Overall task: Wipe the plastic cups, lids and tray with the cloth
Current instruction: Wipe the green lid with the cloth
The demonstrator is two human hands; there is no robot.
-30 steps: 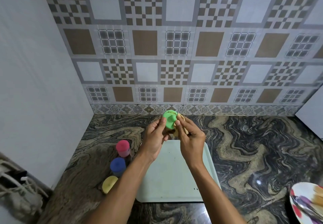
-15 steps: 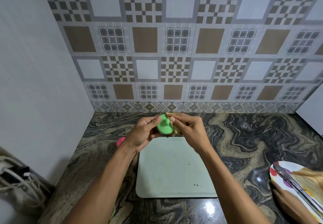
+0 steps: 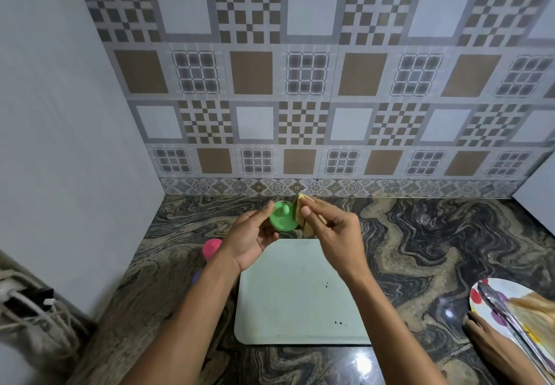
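Note:
My left hand (image 3: 249, 236) holds a green plastic lid (image 3: 282, 216) with a small knob, raised above the far edge of the tray. My right hand (image 3: 333, 228) grips a folded yellow cloth (image 3: 300, 210) and presses it against the lid's right edge. Below both hands a pale green tray (image 3: 294, 300) lies flat on the counter, with a few dark specks on it. A pink cup (image 3: 211, 248) stands left of the tray, partly hidden by my left wrist. A sliver of a blue cup (image 3: 195, 277) shows under my left forearm.
The marble counter (image 3: 420, 234) ends at a tiled back wall and a plain wall on the left. A spotted plate (image 3: 492, 297) with metal tongs (image 3: 507, 318) sits at the right edge, by a bare foot (image 3: 495, 345). Cables (image 3: 27, 309) hang at lower left.
Both hands dropped lower and nearer the tray's far edge. The lid turned so its knobbed face shows more. My left arm has covered the blue and yellow cups.

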